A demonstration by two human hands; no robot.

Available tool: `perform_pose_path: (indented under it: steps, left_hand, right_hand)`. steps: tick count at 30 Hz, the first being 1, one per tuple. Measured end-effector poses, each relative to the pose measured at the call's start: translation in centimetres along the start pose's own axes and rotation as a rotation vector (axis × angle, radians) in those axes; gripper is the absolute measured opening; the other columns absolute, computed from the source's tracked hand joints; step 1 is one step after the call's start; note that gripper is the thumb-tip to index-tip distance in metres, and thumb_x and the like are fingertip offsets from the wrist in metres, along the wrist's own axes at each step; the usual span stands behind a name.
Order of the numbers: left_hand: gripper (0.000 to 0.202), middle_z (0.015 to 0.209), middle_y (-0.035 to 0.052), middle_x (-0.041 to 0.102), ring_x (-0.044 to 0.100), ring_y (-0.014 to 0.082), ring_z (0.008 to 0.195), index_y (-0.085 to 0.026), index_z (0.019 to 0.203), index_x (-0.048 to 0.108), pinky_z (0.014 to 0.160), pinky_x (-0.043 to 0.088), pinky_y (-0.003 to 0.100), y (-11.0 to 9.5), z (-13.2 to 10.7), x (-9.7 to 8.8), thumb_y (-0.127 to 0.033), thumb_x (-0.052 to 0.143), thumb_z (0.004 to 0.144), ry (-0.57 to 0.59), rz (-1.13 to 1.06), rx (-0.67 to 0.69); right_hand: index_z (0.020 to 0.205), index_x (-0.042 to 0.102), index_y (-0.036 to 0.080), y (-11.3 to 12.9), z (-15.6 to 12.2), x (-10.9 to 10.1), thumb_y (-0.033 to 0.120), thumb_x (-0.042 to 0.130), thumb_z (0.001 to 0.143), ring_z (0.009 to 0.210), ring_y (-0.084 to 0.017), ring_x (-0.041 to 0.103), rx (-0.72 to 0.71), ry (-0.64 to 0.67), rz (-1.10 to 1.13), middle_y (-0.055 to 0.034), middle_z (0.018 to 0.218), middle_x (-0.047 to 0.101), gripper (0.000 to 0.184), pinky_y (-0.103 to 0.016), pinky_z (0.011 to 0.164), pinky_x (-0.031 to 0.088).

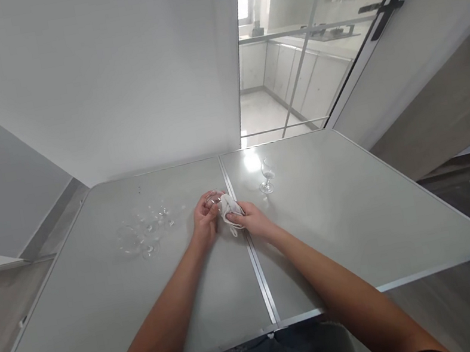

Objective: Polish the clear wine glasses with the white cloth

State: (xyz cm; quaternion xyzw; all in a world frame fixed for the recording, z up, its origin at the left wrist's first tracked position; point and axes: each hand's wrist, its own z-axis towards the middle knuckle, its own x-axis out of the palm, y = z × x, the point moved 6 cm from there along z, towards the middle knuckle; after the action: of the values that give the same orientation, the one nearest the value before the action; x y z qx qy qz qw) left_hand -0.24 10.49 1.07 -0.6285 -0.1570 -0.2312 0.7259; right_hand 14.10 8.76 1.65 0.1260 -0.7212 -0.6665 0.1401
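Note:
My left hand [203, 218] is closed around a clear stemmed glass [212, 199], held over the middle of the grey folding table [353, 228]. My right hand [249, 217] grips a white cloth [229, 206] and presses it against that glass. Both hands meet just above the table's centre seam. The glass is largely hidden by my fingers and the cloth.
Several clear glasses [145, 234] stand in a group on the left half of the table. One stemmed glass [266, 176] stands alone just right of the seam. A white wall is behind the table, and a glass sliding door [309, 54] opens to a kitchen at back right.

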Motion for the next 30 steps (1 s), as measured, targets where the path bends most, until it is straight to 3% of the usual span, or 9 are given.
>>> perform_pose_path:
  steps: [2, 4, 11, 16, 18, 20, 23, 25, 30]
  left_hand:
    - [0.058, 0.122, 0.0137, 0.069, 0.066, 0.0272, 0.111, -0.018, 0.118, 0.063, 0.098, 0.048, 0.037, 0.0, -0.2, 0.3, -0.045, 0.085, 0.072, 0.047, -0.012, -0.01]
    - [0.059, 0.125, 0.0139, 0.068, 0.066, 0.0266, 0.113, -0.018, 0.122, 0.062, 0.098, 0.048, 0.036, -0.1, -0.4, 0.5, -0.044, 0.083, 0.074, 0.073, -0.021, -0.015]
    - [0.053, 0.12, 0.0116, 0.07, 0.065, 0.025, 0.114, -0.02, 0.117, 0.063, 0.1, 0.046, 0.036, 0.4, 0.1, -0.4, -0.036, 0.086, 0.072, -0.014, -0.011, -0.008]
    - [0.054, 0.111, 0.0103, 0.072, 0.068, 0.0239, 0.103, -0.018, 0.114, 0.066, 0.095, 0.048, 0.034, 0.5, 0.0, -0.2, -0.044, 0.086, 0.071, 0.0, 0.003, -0.031]
    - [0.056, 0.114, 0.0109, 0.072, 0.068, 0.0248, 0.106, -0.019, 0.116, 0.065, 0.095, 0.048, 0.035, 0.5, 0.0, -0.1, -0.044, 0.086, 0.07, 0.017, 0.0, -0.026]
    - [0.057, 0.117, 0.0118, 0.071, 0.067, 0.0261, 0.11, -0.019, 0.116, 0.064, 0.098, 0.047, 0.036, 0.3, 0.0, -0.1, -0.042, 0.087, 0.07, 0.007, 0.0, -0.004]
    - [0.055, 0.119, 0.0124, 0.071, 0.065, 0.0266, 0.114, -0.02, 0.116, 0.064, 0.1, 0.046, 0.038, 0.2, 0.1, -0.4, -0.036, 0.088, 0.069, -0.032, 0.008, 0.018]
    - [0.055, 0.12, 0.0129, 0.07, 0.065, 0.0269, 0.115, -0.02, 0.116, 0.064, 0.099, 0.047, 0.038, 0.1, 0.0, -0.5, -0.035, 0.088, 0.07, -0.032, 0.01, 0.009]
    - [0.067, 0.129, 0.0164, 0.066, 0.066, 0.0297, 0.112, -0.019, 0.122, 0.061, 0.094, 0.05, 0.039, -0.3, -0.7, 0.4, -0.045, 0.087, 0.067, 0.09, -0.032, -0.055]
  right_hand:
    - [0.084, 0.06, 0.018, -0.7, -0.2, 0.8, 0.056, 0.067, 0.079, 0.061, -0.017, 0.054, 0.157, 0.173, 0.274, -0.0016, 0.069, 0.058, 0.039, -0.031, 0.062, 0.044]
    - [0.084, 0.059, 0.018, -1.0, -0.4, 1.0, 0.059, 0.067, 0.079, 0.057, -0.017, 0.055, 0.244, 0.243, 0.392, -0.0013, 0.066, 0.057, 0.042, -0.031, 0.059, 0.044]
    - [0.084, 0.063, 0.019, 0.8, -0.1, -0.8, 0.048, 0.076, 0.074, 0.069, -0.015, 0.051, -0.098, -0.131, -0.151, 0.0008, 0.073, 0.059, 0.034, -0.026, 0.065, 0.038]
    - [0.081, 0.06, 0.018, -1.2, -0.2, 0.5, 0.058, 0.068, 0.079, 0.057, -0.015, 0.052, 0.221, 0.163, 0.302, 0.0, 0.066, 0.056, 0.041, -0.03, 0.059, 0.042]
    - [0.081, 0.059, 0.018, -1.2, -0.3, 0.5, 0.059, 0.067, 0.08, 0.055, -0.015, 0.052, 0.247, 0.2, 0.344, -0.0002, 0.066, 0.056, 0.042, -0.03, 0.058, 0.042]
    - [0.085, 0.062, 0.018, -0.6, -0.2, 0.0, 0.054, 0.071, 0.078, 0.061, -0.015, 0.053, 0.137, 0.127, 0.181, -0.0006, 0.07, 0.058, 0.038, -0.029, 0.061, 0.042]
    - [0.087, 0.063, 0.019, 0.8, -0.1, -0.9, 0.045, 0.077, 0.073, 0.071, -0.016, 0.052, -0.074, -0.089, -0.198, 0.0003, 0.074, 0.06, 0.033, -0.027, 0.067, 0.04]
    - [0.085, 0.063, 0.019, 1.0, -0.2, -0.8, 0.044, 0.077, 0.072, 0.071, -0.016, 0.051, -0.095, -0.119, -0.249, 0.0004, 0.074, 0.059, 0.032, -0.028, 0.067, 0.04]
    - [0.082, 0.06, 0.018, -0.5, -0.6, 1.3, 0.058, 0.067, 0.079, 0.057, -0.016, 0.052, 0.18, 0.298, 0.332, -0.0011, 0.067, 0.055, 0.041, -0.032, 0.06, 0.044]
